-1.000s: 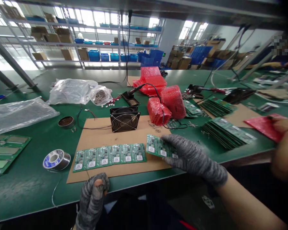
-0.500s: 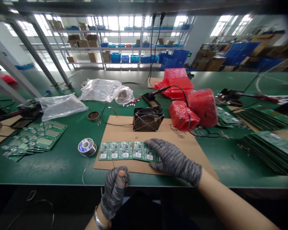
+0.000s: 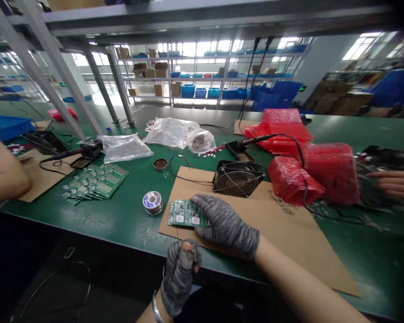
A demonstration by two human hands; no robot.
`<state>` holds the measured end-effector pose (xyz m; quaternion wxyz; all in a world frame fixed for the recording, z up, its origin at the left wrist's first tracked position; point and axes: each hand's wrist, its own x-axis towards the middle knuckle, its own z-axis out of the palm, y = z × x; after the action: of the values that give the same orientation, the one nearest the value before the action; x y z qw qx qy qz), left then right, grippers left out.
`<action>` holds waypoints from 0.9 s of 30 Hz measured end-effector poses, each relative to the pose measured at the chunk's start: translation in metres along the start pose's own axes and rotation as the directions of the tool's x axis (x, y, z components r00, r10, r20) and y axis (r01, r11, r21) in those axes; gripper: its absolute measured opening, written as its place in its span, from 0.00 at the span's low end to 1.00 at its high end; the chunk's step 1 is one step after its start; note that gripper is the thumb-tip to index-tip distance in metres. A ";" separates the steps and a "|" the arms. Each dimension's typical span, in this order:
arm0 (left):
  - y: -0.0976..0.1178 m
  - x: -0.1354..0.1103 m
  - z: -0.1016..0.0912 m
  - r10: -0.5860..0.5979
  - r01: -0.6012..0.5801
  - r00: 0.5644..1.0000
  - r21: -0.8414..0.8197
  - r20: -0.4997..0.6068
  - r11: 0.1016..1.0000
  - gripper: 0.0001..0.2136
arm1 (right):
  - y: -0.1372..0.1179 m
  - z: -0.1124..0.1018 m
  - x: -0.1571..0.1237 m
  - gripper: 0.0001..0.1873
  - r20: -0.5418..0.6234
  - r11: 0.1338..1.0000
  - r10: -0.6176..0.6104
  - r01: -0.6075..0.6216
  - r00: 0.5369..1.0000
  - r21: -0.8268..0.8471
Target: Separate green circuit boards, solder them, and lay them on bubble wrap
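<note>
My right hand (image 3: 224,224), in a grey knitted glove with bare fingertips, grips a green circuit board panel (image 3: 187,214) by its far and near edges, thumb on the near side. The palm hides the panel's right part. A second panel seems to lie under or against it; the overlap is hard to make out. My left hand (image 3: 182,273), gloved alike, is closed in a fist before the table edge, with a thin solder wire poking up from it. Left of the panel stands a solder spool (image 3: 152,203). Behind my right hand a black fan (image 3: 238,178) rests on the cardboard sheet (image 3: 289,237).
Fanned circuit boards (image 3: 97,181) lie at left, near a soldering iron (image 3: 65,154). A small tin (image 3: 160,165), clear plastic bags (image 3: 171,132) and red bubble-wrap bundles (image 3: 333,172) stand behind. Co-workers' arms show at left (image 3: 3,170) and right (image 3: 397,181).
My right hand has slid its panel leftward over the place of the left panel. My left hand remains closed below the edge. The view has turned left, and co-workers' arms now show at both sides.
</note>
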<state>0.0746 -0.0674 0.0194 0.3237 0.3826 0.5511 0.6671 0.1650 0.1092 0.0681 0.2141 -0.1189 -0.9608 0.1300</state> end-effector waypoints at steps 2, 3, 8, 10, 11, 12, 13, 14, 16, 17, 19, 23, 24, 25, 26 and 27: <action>-0.001 -0.008 -0.010 -0.012 0.010 0.995 -0.027 -0.099 1.000 0.31 | -0.004 0.003 0.009 0.37 0.103 1.000 0.012 -0.013 0.995 0.006; 0.000 -0.010 -0.016 -0.012 0.007 0.988 -0.036 -0.151 0.999 0.31 | -0.005 0.001 0.012 0.36 0.139 1.000 0.028 -0.029 0.990 0.009; 0.017 -0.007 -0.049 0.015 -0.046 0.909 -0.064 -0.417 0.997 0.28 | -0.002 -0.011 0.015 0.33 0.072 0.936 0.288 -0.297 0.955 0.190; 0.032 0.000 -0.057 0.007 -0.033 0.879 -0.046 -0.477 0.998 0.22 | -0.006 -0.015 0.009 0.32 0.125 0.786 0.368 -0.380 0.922 0.488; 0.042 0.004 -0.060 0.001 -0.016 0.876 -0.027 -0.482 0.999 0.20 | -0.011 -0.016 0.005 0.31 0.170 0.662 0.365 -0.383 0.915 0.645; 0.051 0.008 -0.060 -0.003 -0.006 0.882 -0.018 -0.471 1.000 0.19 | -0.018 -0.016 0.000 0.28 0.201 0.531 0.338 -0.363 0.919 0.765; 0.061 0.011 -0.059 -0.013 0.001 0.898 -0.027 -0.440 1.000 0.21 | -0.027 -0.015 -0.005 0.26 0.215 0.409 0.299 -0.329 0.930 0.852; 0.070 0.015 -0.057 -0.036 0.013 0.922 -0.063 -0.386 0.998 0.24 | -0.037 -0.012 -0.009 0.25 0.225 0.332 0.266 -0.308 0.937 0.891; 0.086 0.020 -0.051 -0.100 0.048 0.965 -0.209 -0.243 0.977 0.25 | -0.060 0.000 -0.011 0.25 0.254 0.250 0.216 -0.305 0.943 0.919; 0.092 0.022 -0.049 -0.134 0.078 0.976 -0.298 -0.173 0.951 0.24 | -0.071 0.007 -0.007 0.27 0.276 0.221 0.190 -0.315 0.942 0.923; 0.097 0.024 -0.050 -0.191 0.144 0.979 -0.421 -0.073 0.896 0.22 | -0.088 0.022 0.009 0.33 0.322 0.116 0.150 -0.340 0.935 0.933; 0.095 0.035 -0.085 -0.249 0.174 0.956 -0.386 -0.155 0.906 0.20 | -0.096 0.035 0.043 0.36 0.360 -0.066 0.136 -0.354 0.923 0.933; 0.095 0.042 -0.101 -0.248 0.172 0.949 -0.341 -0.195 0.924 0.21 | -0.094 0.033 0.045 0.35 0.366 -0.088 0.147 -0.356 0.919 0.930; 0.097 0.051 -0.119 -0.237 0.167 0.943 -0.286 -0.233 0.944 0.22 | -0.090 0.029 0.044 0.33 0.372 -0.100 0.165 -0.359 0.914 0.928; 0.100 0.061 -0.138 -0.230 0.172 0.934 -0.221 -0.272 0.960 0.22 | -0.085 0.024 0.040 0.31 0.384 -0.115 0.183 -0.368 0.905 0.923; 0.104 0.074 -0.157 -0.224 0.190 0.930 -0.144 -0.291 0.971 0.21 | -0.079 0.020 0.033 0.30 0.402 -0.139 0.205 -0.380 0.893 0.915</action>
<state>-0.0996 -0.1005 0.1176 0.3246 0.1959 0.5930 0.7104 0.1133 0.0404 0.0867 0.1380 -0.1304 -0.5205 0.8325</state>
